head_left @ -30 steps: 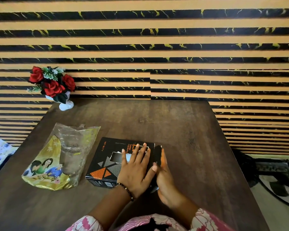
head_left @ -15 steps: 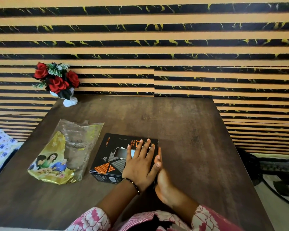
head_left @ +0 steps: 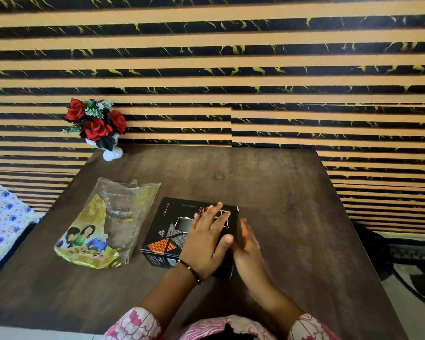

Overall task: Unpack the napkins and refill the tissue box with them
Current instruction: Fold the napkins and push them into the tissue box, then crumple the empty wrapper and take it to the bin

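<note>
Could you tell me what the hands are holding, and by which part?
Tissue box: left hand flat on its top, right hand against its right end.

Right hand [head_left: 249, 251] now blurred beside tissue box [head_left: 167, 231].

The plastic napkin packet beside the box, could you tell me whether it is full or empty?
Empty: the plastic napkin packet lies flat and crumpled on the table, its clear part showing nothing inside.

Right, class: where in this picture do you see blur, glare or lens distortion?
Head view: the right hand beside the black box is smeared by motion blur; the plastic wrapper shows pale glare; the wall stripes bow from the wide lens; the left hand stays fairly sharp.
</note>
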Demonstrator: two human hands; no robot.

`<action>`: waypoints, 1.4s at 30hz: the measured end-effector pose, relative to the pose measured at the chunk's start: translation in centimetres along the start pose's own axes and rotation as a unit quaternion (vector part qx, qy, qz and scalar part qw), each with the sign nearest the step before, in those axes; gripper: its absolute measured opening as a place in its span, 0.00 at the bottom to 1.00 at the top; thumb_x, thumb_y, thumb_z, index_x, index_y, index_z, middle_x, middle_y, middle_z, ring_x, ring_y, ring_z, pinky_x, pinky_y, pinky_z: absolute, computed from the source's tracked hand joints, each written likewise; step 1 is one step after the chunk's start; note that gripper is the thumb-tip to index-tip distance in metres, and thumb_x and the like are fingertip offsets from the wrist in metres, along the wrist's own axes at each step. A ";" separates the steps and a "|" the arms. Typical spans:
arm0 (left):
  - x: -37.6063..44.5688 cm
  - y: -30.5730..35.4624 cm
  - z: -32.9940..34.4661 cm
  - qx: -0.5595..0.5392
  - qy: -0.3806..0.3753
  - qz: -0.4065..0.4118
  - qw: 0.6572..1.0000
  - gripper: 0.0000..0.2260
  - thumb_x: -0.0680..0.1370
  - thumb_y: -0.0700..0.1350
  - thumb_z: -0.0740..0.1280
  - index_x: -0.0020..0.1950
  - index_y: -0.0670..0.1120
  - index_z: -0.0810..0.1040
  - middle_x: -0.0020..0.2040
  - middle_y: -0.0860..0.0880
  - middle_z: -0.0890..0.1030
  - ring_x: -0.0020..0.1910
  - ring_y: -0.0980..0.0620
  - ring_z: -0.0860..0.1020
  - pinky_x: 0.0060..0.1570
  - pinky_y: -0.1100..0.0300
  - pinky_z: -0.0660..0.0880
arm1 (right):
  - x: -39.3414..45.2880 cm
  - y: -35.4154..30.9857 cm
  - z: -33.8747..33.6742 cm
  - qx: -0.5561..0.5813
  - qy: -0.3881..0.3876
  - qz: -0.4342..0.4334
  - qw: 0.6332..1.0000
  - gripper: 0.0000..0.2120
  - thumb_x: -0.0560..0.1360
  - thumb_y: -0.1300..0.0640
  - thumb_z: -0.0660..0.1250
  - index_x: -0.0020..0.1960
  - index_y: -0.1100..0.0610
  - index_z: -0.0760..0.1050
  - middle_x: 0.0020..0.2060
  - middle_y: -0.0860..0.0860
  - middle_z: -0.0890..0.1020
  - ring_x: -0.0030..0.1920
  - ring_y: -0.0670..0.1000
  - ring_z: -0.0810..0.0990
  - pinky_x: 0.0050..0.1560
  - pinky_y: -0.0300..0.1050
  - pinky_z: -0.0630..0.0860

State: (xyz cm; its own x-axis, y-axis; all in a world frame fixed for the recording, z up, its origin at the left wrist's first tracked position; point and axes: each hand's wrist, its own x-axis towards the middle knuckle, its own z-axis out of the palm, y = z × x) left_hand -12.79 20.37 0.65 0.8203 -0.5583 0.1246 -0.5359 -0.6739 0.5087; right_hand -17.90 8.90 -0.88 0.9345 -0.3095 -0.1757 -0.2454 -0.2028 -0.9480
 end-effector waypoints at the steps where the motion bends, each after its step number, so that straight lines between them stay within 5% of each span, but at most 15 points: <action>1: -0.3 -0.4 -0.5 0.003 0.015 -0.007 1.000 0.41 0.70 0.70 0.32 0.73 0.50 0.60 0.77 0.50 0.55 0.76 0.52 0.52 0.74 0.50 0.44 | 0.1 0.4 0.0 -0.100 0.011 -0.040 0.994 0.27 0.77 0.56 0.62 0.74 0.50 0.57 0.73 0.49 0.61 0.73 0.48 0.59 0.72 0.44 0.57; 4: -1.1 -2.6 -1.8 0.052 0.054 -0.038 0.996 0.38 0.73 0.68 0.35 0.72 0.49 0.63 0.76 0.50 0.59 0.75 0.51 0.55 0.73 0.50 0.46 | 0.0 0.5 0.4 -0.271 0.020 -0.148 0.951 0.30 0.77 0.49 0.55 0.76 0.53 0.49 0.76 0.49 0.51 0.75 0.45 0.45 0.73 0.41 0.45; 9: -2.3 -6.7 -2.9 0.120 0.061 -0.090 0.987 0.28 0.76 0.59 0.46 0.70 0.47 0.66 0.75 0.48 0.62 0.74 0.49 0.59 0.72 0.47 0.48 | 0.3 -1.2 2.4 -0.396 -0.030 -0.190 0.898 0.38 0.71 0.39 0.40 0.76 0.57 0.44 0.77 0.53 0.45 0.73 0.47 0.36 0.71 0.44 0.35; 12: -2.3 -7.7 -2.8 0.156 0.037 -0.091 0.983 0.27 0.76 0.58 0.47 0.71 0.46 0.65 0.75 0.47 0.62 0.74 0.49 0.60 0.71 0.46 0.51 | 0.9 -1.1 3.6 -0.431 -0.026 -0.179 0.884 0.37 0.73 0.39 0.40 0.76 0.59 0.46 0.77 0.56 0.48 0.76 0.53 0.43 0.70 0.47 0.34; 16: -1.4 -8.0 -2.8 0.162 0.016 -0.098 0.982 0.27 0.76 0.57 0.48 0.71 0.48 0.64 0.74 0.49 0.65 0.73 0.50 0.60 0.70 0.46 0.52 | 2.2 -1.4 4.0 -0.517 -0.016 -0.125 0.847 0.33 0.75 0.40 0.48 0.70 0.61 0.64 0.70 0.59 0.68 0.71 0.56 0.67 0.69 0.54 0.56; 18: -0.5 -8.3 -2.8 0.165 0.010 -0.101 0.981 0.26 0.76 0.57 0.48 0.72 0.48 0.64 0.74 0.49 0.64 0.73 0.50 0.60 0.70 0.47 0.51 | 3.2 -1.6 3.9 -0.533 -0.015 -0.125 0.837 0.32 0.77 0.39 0.46 0.70 0.61 0.65 0.69 0.58 0.70 0.70 0.56 0.69 0.67 0.54 0.61; 22: 2.6 -9.3 -3.0 0.161 0.002 -0.103 0.981 0.26 0.76 0.57 0.49 0.71 0.48 0.64 0.74 0.49 0.65 0.74 0.50 0.60 0.70 0.47 0.52 | 6.7 -2.2 3.5 -0.541 -0.017 -0.136 0.830 0.33 0.76 0.38 0.49 0.71 0.60 0.63 0.70 0.57 0.68 0.71 0.55 0.65 0.69 0.55 0.59; 30: 13.7 -13.3 -3.8 0.130 0.015 -0.104 0.986 0.31 0.73 0.59 0.41 0.74 0.50 0.56 0.77 0.51 0.56 0.76 0.52 0.50 0.73 0.50 0.44 | 18.9 -4.6 3.5 -0.513 -0.027 -0.172 0.841 0.39 0.73 0.34 0.35 0.75 0.57 0.54 0.75 0.55 0.58 0.75 0.52 0.52 0.72 0.49 0.44; 33: 18.1 -15.0 -4.2 0.133 0.019 -0.104 0.985 0.31 0.73 0.59 0.41 0.74 0.50 0.56 0.77 0.51 0.57 0.76 0.52 0.51 0.74 0.49 0.45 | 23.4 -5.4 3.7 -0.505 -0.024 -0.175 0.845 0.37 0.74 0.34 0.40 0.75 0.56 0.52 0.76 0.53 0.54 0.76 0.51 0.49 0.73 0.46 0.40; 42: 27.7 -18.7 -4.7 0.132 0.017 -0.102 0.986 0.26 0.78 0.55 0.51 0.74 0.48 0.55 0.77 0.51 0.55 0.76 0.52 0.50 0.75 0.48 0.46 | 33.8 -6.7 3.7 -0.518 -0.012 -0.182 0.836 0.36 0.73 0.36 0.42 0.75 0.54 0.51 0.76 0.51 0.54 0.76 0.51 0.49 0.72 0.45 0.41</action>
State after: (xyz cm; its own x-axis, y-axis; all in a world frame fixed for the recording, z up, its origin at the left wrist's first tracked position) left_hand 20.86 19.82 -1.39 0.9204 -0.3841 0.0730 -0.3882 -0.8756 0.2874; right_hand 16.23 3.22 -1.46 0.9978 -0.0348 0.0573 -0.0225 -0.9788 -0.2036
